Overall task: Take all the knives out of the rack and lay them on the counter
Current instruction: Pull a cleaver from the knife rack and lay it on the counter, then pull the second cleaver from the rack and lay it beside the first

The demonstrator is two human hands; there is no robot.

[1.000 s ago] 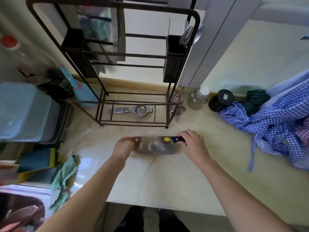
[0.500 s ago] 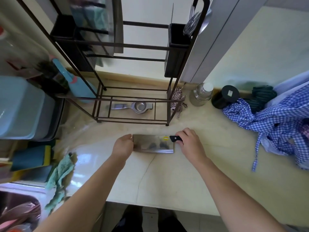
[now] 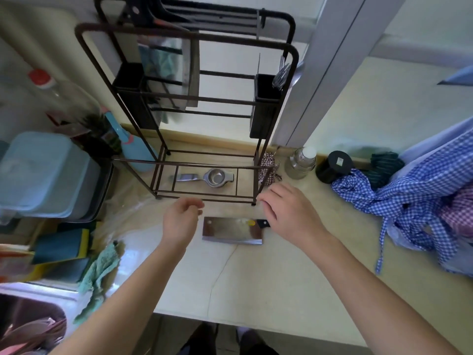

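Steel cleaver (image 3: 231, 231) flat on pale counter (image 3: 268, 278), just in front of rack's (image 3: 189, 103) bottom rail. Broad rectangular blade, shiny w/ reddish-brown reflections, small hole near top-left corner, yellow round mark near handle end. Sharp edge toward near side of counter, brighter strip along it. Short black handle (image 3: 263, 223) pointing right, mostly hidden under right hand.

L hand (image 3: 180, 221) just left of blade, above counter, fingers curled loosely, thumb & forefinger apart, gripping nothing. R hand (image 3: 289, 213) over handle end, fingers spread & slightly bent, empty; touching handle or not: can't tell.

Dark metal wire rack upright at back of counter. Second wide blade (image 3: 169, 73) hanging in upper slot, left-centre, reflective, blurred. Black handles (image 3: 143, 15) sticking out at top, too blurred to count. Black utensil cup (image 3: 266, 106) on rack's right side w/ metal utensils in it.

Small steel strainer (image 3: 212, 177) lying inside rack's base frame. Glass jar w/ white lid (image 3: 302, 161) & black round container (image 3: 334, 166) to right of rack, near wall. Blue checked cloth (image 3: 409, 198) heaped at far right. Teal rag (image 3: 102, 267) at left by sink edge.
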